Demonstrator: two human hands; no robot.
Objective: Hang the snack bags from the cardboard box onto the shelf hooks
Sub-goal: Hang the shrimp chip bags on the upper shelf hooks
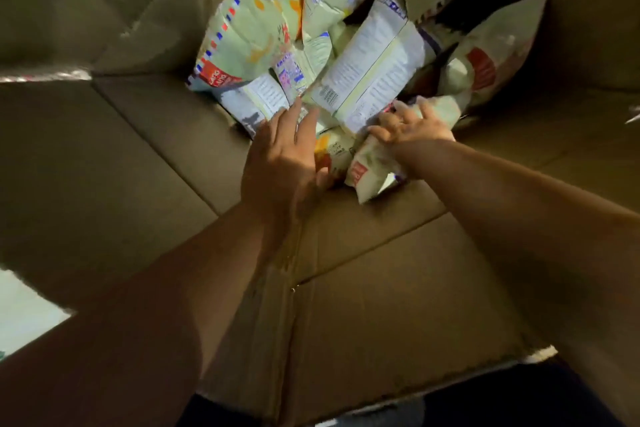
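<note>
I look down into a deep cardboard box [145, 163]. Several pale snack bags [367, 69] lie heaped at its far end. My left hand [284, 156] reaches in with straight fingers, its fingertips touching a bag near the front of the heap. My right hand [412, 125] lies on top of a small white bag with a red logo [370, 170], its fingers curled over the bag's upper edge. A larger bag with a red and blue striped edge [242, 42] sits at the heap's left. No shelf hooks are in view.
Brown box walls surround the bags on all sides, and the flat box bottom [381, 305] stretches toward me. A bright strip of floor [24, 312] shows outside the box at lower left. The box's near edge [450, 374] runs along the bottom.
</note>
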